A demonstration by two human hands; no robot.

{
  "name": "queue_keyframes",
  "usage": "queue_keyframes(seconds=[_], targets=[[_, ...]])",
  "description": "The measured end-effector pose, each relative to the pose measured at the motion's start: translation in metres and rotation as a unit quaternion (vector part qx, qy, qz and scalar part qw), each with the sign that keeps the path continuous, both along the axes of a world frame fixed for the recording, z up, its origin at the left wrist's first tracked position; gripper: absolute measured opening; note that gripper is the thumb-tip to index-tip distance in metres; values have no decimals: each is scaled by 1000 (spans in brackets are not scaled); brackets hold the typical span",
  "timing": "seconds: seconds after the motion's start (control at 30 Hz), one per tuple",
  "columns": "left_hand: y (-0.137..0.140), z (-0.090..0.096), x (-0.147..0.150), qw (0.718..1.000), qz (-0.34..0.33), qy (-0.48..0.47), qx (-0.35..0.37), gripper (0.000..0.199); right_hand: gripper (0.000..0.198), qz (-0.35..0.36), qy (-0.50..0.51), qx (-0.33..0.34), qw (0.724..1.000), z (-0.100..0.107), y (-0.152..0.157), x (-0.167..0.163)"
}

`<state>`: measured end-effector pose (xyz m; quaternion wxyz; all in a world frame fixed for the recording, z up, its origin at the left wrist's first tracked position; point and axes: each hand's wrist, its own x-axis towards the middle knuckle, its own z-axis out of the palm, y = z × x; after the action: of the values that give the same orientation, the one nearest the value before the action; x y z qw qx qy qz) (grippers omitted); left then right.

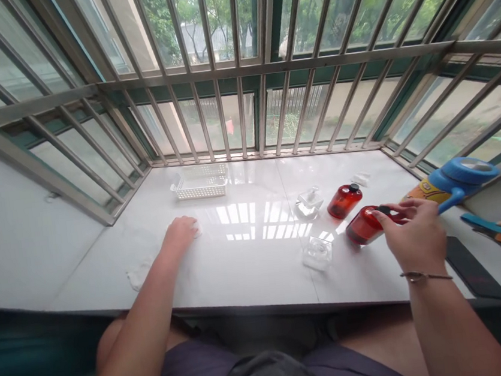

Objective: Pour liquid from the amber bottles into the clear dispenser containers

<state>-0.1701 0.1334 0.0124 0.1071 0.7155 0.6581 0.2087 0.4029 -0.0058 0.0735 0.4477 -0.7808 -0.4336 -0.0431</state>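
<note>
- Fingers (409, 208) and thumb of the right hand (417, 235) close on the capped end of the nearer red bottle (363, 228), at the right of the white table (251, 275).
- Left hand (181, 232) rests at the left, fingers curled by a small whitish thing (198, 229); whether it grips this, I cannot tell.
- Farther red bottle (342, 203) sits just beyond.
- Two clear objects (317, 255) lie left of the bottles.
- White basket (201, 190) stands far left.

Barred windows (250, 70), glossy white ledge (251, 269), pale wall (14, 221)
</note>
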Motion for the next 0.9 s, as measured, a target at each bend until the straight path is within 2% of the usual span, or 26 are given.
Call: queue_keyframes(seconds=[0.1,0.17,0.23,0.33,0.4,0.47,0.57,0.63,0.73,0.9], targets=[[-9,11,10,998,18,-51,31,38,59,1,7,-9,1000,-19,4,3],[-19,20,29,986,30,-157,54,51,59,2,10,-10,1000,-27,7,3],[-31,31,60,947,3,-315,63,56,58,-2,10,-7,1000,-33,8,3],[-53,45,123,859,-102,-500,23,57,59,-3,12,4,1000,-38,9,3],[-67,51,169,813,-166,-558,-16,56,60,1,12,7,1000,-40,9,2],[-79,53,212,786,-217,-576,-50,54,61,6,1,10,1000,-39,7,1],[-92,50,261,777,-267,-566,-69,51,66,11,-33,40,999,-37,2,-3],[-97,45,282,784,-279,-550,-72,49,69,13,-53,68,996,-34,-2,-5],[-99,39,298,803,-286,-518,-74,48,68,12,-69,94,993,-27,-11,-8],[-98,29,305,838,-298,-451,-79,47,60,13,-82,116,990,-13,-30,-21]])
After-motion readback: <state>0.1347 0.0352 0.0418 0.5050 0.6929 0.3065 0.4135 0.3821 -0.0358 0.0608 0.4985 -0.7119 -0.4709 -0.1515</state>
